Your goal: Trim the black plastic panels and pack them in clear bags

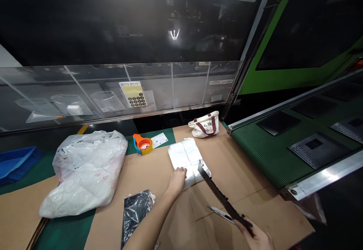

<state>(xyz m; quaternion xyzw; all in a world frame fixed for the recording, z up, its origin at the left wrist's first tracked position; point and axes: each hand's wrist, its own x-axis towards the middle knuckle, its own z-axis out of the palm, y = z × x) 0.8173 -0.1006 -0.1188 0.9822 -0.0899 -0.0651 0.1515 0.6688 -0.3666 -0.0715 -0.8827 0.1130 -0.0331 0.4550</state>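
My left hand (177, 181), its fingers curled, is at the near left edge of a stack of flat white plastic bags (185, 153) and seems to pinch that edge. In my right hand (256, 236) is a thin dark panel (217, 193), seen nearly edge-on, with small tabs along its side and a lighter slotted far end. That far end overlaps the bags in view. A slim, pointed silver tool like a craft knife (221, 214) shows beside the panel near my right fingers; I cannot tell whether it is held or lying down. Left of my forearm lies a dark panel in clear film (136, 212).
A full white plastic bag (90, 170) stands at left, near a blue tray (17, 163). An orange tape dispenser (142, 145), a paper label (159, 140) and a small canvas bag (205, 125) sit behind. At right, a green conveyor belt (263, 155) carries several panels (313, 148).
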